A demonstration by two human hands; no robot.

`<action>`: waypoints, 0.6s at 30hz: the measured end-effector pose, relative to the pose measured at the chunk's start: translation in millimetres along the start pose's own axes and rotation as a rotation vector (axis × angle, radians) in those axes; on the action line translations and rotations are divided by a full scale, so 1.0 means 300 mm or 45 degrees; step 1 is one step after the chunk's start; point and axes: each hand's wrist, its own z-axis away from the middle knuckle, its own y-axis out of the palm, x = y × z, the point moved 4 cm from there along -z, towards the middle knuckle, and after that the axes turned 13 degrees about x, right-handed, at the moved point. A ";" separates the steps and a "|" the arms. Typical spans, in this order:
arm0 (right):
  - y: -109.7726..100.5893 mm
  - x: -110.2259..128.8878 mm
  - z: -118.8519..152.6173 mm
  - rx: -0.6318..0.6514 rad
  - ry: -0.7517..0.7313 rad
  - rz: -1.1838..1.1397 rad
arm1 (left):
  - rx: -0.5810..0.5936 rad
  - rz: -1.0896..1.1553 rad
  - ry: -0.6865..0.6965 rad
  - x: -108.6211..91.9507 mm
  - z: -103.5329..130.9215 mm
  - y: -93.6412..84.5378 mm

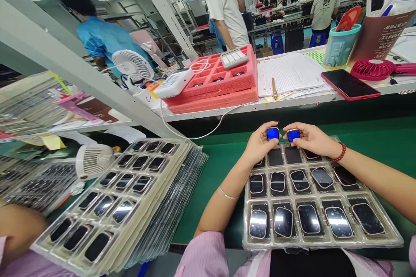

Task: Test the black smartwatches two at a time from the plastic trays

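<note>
My left hand (262, 140) grips a smartwatch (272, 133) whose screen glows blue. Beside it my right hand (304, 136) has its fingers closed on a second smartwatch (293, 135), also lit blue. Both watches are held side by side, a small gap apart, above the far edge of a clear plastic tray (294, 242). Rows of dark-screened smartwatches (309, 219) without straps lie in the tray's compartments. Two compartments in the far row, just below my hands, show only a dark bottom (275, 157).
Left of me stands a tall stack of trays (156, 207) filled with watches, on the green table (221, 173). A shelf (208, 112) ahead carries a red foam box (214, 95), papers (286, 73), a phone (352, 83) and fans. A co-worker's arm (22, 229) shows at far left.
</note>
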 end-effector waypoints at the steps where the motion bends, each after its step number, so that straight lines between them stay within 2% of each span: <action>1: -0.001 0.001 0.000 0.001 0.005 0.010 | -0.004 0.003 -0.005 0.001 0.000 -0.001; 7: 0.002 0.002 0.000 0.017 0.060 -0.006 | -0.013 0.045 -0.058 0.011 -0.004 -0.003; 18: -0.006 0.015 0.004 -0.010 0.102 -0.118 | -0.038 0.054 -0.161 -0.011 0.003 0.003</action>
